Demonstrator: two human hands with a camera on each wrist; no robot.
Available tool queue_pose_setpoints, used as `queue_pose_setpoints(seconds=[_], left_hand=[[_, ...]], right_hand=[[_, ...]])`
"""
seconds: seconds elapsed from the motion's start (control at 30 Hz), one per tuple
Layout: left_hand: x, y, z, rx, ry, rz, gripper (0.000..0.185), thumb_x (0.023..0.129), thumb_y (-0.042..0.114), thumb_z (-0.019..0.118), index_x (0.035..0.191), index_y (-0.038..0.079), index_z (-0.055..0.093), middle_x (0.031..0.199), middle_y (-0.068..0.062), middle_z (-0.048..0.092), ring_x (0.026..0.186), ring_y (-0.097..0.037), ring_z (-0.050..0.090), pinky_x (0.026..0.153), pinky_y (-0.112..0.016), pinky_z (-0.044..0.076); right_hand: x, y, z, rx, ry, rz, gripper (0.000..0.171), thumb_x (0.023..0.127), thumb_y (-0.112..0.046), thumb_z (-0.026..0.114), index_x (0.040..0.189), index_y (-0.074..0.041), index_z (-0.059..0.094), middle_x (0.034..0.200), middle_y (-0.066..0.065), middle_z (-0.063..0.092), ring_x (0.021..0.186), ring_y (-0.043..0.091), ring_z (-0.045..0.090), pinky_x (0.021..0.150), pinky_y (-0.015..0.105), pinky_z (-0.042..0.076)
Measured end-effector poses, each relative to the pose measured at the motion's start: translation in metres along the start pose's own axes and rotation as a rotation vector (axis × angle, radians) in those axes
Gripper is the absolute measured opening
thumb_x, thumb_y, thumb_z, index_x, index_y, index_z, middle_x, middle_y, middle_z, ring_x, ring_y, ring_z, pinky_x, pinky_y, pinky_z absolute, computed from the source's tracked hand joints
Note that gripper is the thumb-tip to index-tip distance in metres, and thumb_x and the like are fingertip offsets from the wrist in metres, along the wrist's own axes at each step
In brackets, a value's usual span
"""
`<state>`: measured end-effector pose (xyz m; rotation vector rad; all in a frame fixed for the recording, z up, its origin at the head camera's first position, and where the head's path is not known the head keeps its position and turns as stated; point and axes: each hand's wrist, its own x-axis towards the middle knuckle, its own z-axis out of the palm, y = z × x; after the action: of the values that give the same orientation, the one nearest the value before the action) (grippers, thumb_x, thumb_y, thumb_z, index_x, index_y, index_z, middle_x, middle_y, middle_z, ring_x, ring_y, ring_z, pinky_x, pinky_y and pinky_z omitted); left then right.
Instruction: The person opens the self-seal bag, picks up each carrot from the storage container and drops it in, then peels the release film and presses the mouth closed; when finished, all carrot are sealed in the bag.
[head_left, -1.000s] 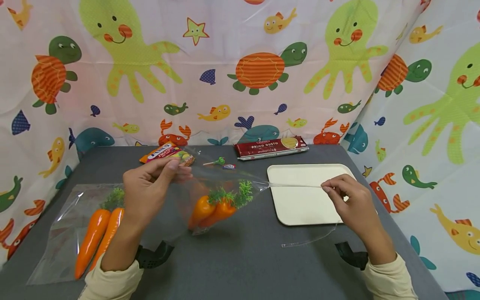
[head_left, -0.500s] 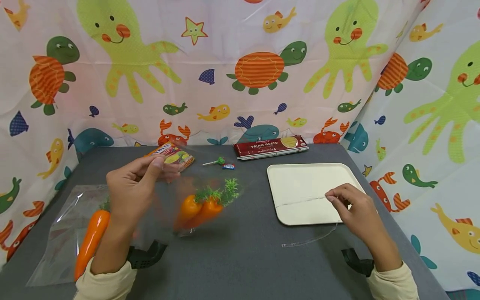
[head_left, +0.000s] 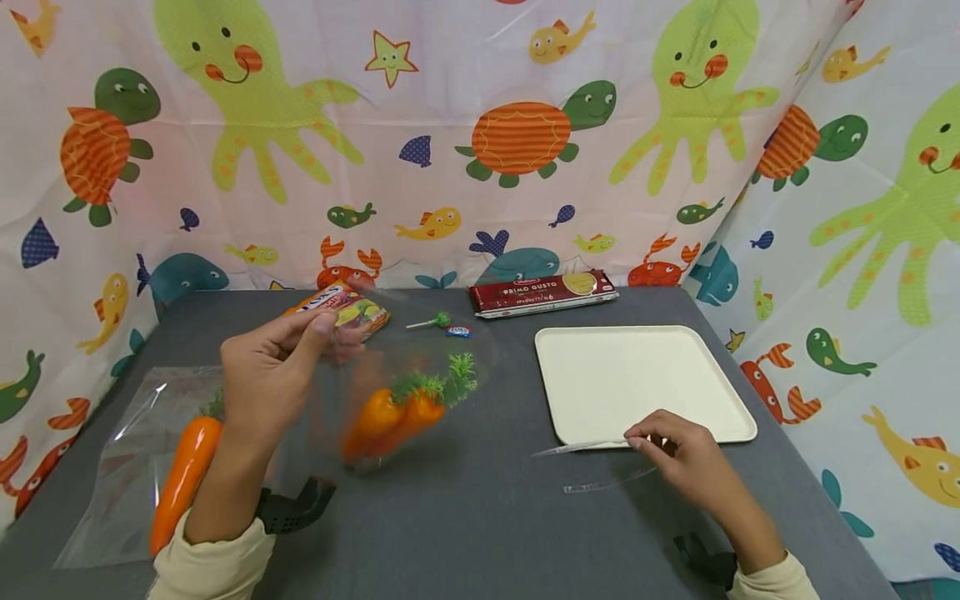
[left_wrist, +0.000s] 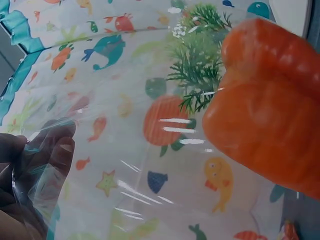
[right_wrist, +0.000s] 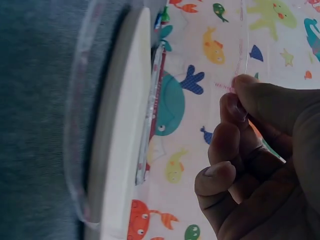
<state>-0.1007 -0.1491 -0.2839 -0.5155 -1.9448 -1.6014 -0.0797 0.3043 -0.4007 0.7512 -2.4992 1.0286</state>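
Carrots (head_left: 390, 415) with green plastic tops hang inside a clear bag (head_left: 375, 392) at the centre of the head view, lifted off the grey table (head_left: 480, 533). The left hand (head_left: 266, 379), left of centre, pinches the bag's upper edge between thumb and fingers, just in front of a snack packet (head_left: 347, 306) lying farther back. In the left wrist view the orange carrots fill the right side of the frame behind the glossy film, and the fingers (left_wrist: 47, 155) show through it at the lower left.

The right hand (head_left: 675, 458), at the lower right of the head view, pinches a thin clear strip (head_left: 581, 448) that stretches leftward along the near edge of the white tray (head_left: 637, 375). Another clear strip (head_left: 607, 482) lies on the table just below it. The right wrist view shows thumb and forefinger closed on the strip, with the tray's rim at the left.

At the lower left lies a second bag (head_left: 120, 467) holding a carrot (head_left: 180, 483). At the back sit a red spaghetti packet (head_left: 543, 292) and a green lollipop (head_left: 431, 322).
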Motion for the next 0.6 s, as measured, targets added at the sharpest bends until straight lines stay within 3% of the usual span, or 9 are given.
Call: queue_pose_setpoints(seconds=[0.33,0.6], left_hand=[[0.0,-0.003,0.004,-0.066,-0.004,0.057,0.016,0.093,-0.005,0.06,0.105,-0.008,0.071,0.085,-0.018,0.072,0.07,-0.019,0.072,0.065,-0.027,0.057],[0.002,-0.002,0.007,-0.01,-0.025,0.036,0.017,0.093,-0.005,0.061,0.106,-0.004,0.073,0.085,-0.015,0.073,0.071,-0.018,0.072,0.068,-0.026,0.057]], right_hand=[[-0.017,0.005,0.005,-0.006,-0.097,0.055,0.023,0.079,0.005,0.077,0.094,-0.013,0.073,0.082,-0.014,0.061,0.059,0.003,0.047,0.05,0.019,0.042],[-0.02,0.009,0.002,-0.096,-0.089,0.052,0.023,0.075,0.001,0.081,0.09,-0.016,0.073,0.082,-0.016,0.061,0.067,0.001,0.05,0.053,0.021,0.043]])
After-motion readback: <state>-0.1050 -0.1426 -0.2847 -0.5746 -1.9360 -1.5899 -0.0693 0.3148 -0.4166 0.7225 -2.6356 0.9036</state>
